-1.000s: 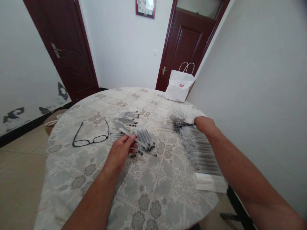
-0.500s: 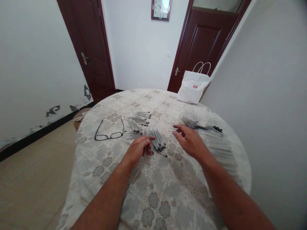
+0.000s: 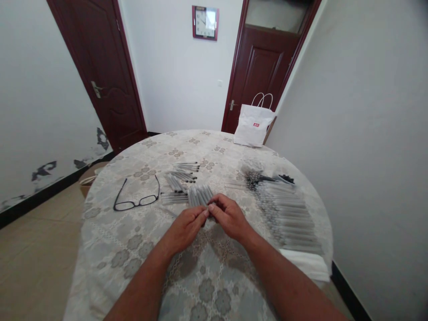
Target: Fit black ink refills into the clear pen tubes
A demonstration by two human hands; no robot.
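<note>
My left hand (image 3: 185,227) and my right hand (image 3: 229,217) meet fingertip to fingertip at the near end of a small bunch of grey pens (image 3: 199,195) on the round table (image 3: 214,285). Both hands have their fingers curled in a pinch around something small that I cannot make out. More grey pens (image 3: 182,176) lie in loose groups just beyond the bunch. A long row of clear pen tubes (image 3: 287,216) stretches along the right side of the table, to the right of my right hand.
Black-framed glasses (image 3: 136,201) lie left of the pens. A white paper bag (image 3: 253,127) stands at the table's far edge by a dark door. A white packet (image 3: 309,267) lies at the table's right rim. The wall is close on the right.
My right hand left the pen tubes on the right and came across to the middle. It now meets my left hand at the bunch of pens.
</note>
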